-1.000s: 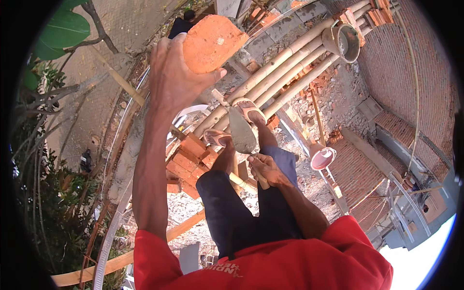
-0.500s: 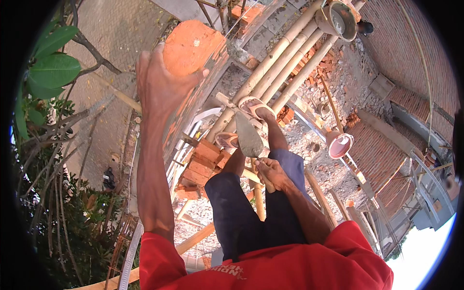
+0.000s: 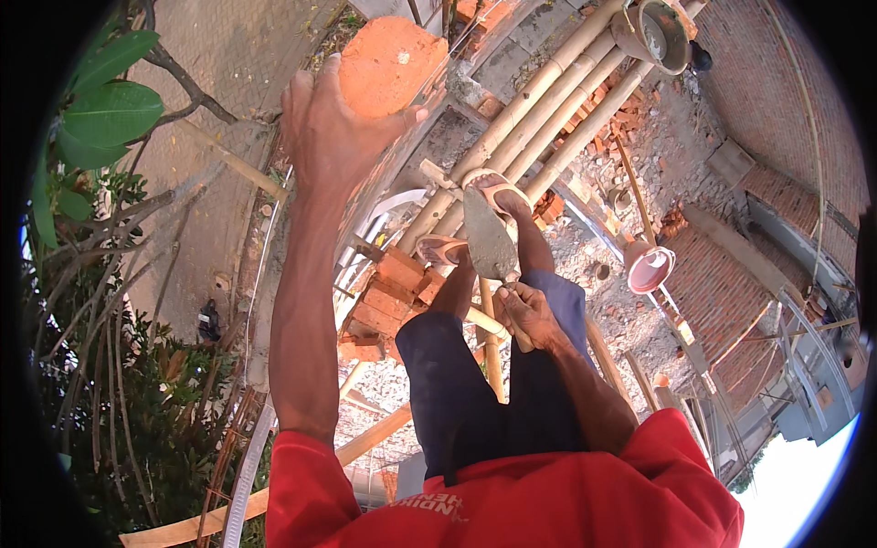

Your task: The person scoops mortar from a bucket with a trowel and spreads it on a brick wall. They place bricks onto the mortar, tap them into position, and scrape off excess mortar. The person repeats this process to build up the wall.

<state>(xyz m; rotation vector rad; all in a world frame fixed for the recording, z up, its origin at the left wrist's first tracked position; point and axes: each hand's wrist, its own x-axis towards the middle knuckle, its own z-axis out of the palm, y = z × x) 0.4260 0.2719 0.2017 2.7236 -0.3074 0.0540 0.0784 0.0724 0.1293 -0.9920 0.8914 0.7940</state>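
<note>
My left hand (image 3: 333, 137) is closed round the near end of an orange brick (image 3: 391, 66), its thumb along the right side and its fingers on the left. The brick is at the top of a narrow wall (image 3: 402, 146); whether it rests on mortar there is hidden. Lower down, in front of my thighs, my right hand (image 3: 532, 315) grips the wooden handle of a pointed trowel (image 3: 490, 239). The trowel's grey, mortar-smeared blade points up and away, above my sandalled feet. Nothing is heaped on the blade that I can make out.
Under my feet run several bamboo poles (image 3: 539, 110), high above rubble. A mortar bucket (image 3: 652, 36) stands at their far end; a pinkish bucket (image 3: 649, 267) is lower right. Stacked bricks (image 3: 385, 297) sit by my left foot. Branches and leaves (image 3: 110, 119) crowd the left side.
The whole view has shifted slightly, with most things a little further right. My left hand still holds the brick, and the trowel's blade has turned a little in my right hand.
</note>
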